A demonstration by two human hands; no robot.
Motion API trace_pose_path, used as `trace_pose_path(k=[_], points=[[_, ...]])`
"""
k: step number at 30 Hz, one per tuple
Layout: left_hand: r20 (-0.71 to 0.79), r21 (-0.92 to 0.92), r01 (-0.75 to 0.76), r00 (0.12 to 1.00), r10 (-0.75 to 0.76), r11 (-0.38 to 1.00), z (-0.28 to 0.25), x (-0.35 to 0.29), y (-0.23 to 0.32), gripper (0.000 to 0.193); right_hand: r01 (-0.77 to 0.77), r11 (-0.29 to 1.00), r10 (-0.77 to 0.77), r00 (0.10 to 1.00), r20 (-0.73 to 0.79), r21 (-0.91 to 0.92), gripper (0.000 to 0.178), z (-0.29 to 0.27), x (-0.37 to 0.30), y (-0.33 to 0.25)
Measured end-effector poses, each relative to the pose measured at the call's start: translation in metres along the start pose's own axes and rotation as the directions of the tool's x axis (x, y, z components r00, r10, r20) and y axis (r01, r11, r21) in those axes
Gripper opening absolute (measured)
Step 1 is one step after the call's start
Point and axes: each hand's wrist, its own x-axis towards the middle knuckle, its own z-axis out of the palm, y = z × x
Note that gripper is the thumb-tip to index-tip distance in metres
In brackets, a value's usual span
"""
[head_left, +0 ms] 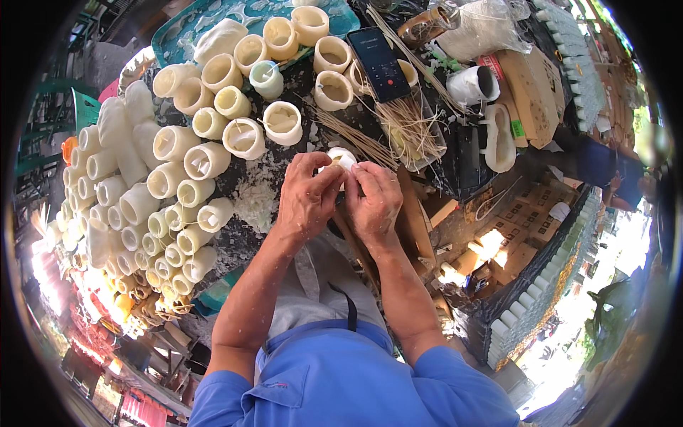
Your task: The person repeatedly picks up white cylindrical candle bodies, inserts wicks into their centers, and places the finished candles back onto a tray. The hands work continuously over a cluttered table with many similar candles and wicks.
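Observation:
Both of my hands meet over the table's near edge. Between the fingertips of my left hand (310,193) and my right hand (373,198) is a small white, rounded piece (343,157) that looks like wax. The fingers of both hands are pinched together on it and hide its lower part. Just beyond my hands stand hollow cream wax cups, among them one with white bits inside (282,122) and another beside it (244,138). White flecks dot my hands and forearms.
Many more wax cups (166,179) crowd the table's left side. A teal tray (186,35) lies at the back. A phone (378,64) rests by a bundle of thin sticks (409,124). A white mug (473,85) lies near cardboard (530,89). Another person (605,167) is at the right.

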Motion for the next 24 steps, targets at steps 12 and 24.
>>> trace_pose_path(k=[12, 24], points=[[0.000, -0.133, 0.168, 0.986, -0.169, 0.977, 0.001, -0.008, -0.005, 0.014, 0.010, 1.000, -0.010, 1.000, -0.002, -0.001, 0.016, -0.002, -0.004, -0.001], [0.049, -0.074, 0.089, 0.995, -0.085, 0.993, -0.001, -0.012, -0.004, 0.025, 0.027, 0.999, -0.023, 0.990, 0.137, -0.029, 0.020, -0.011, -0.001, 0.007]])
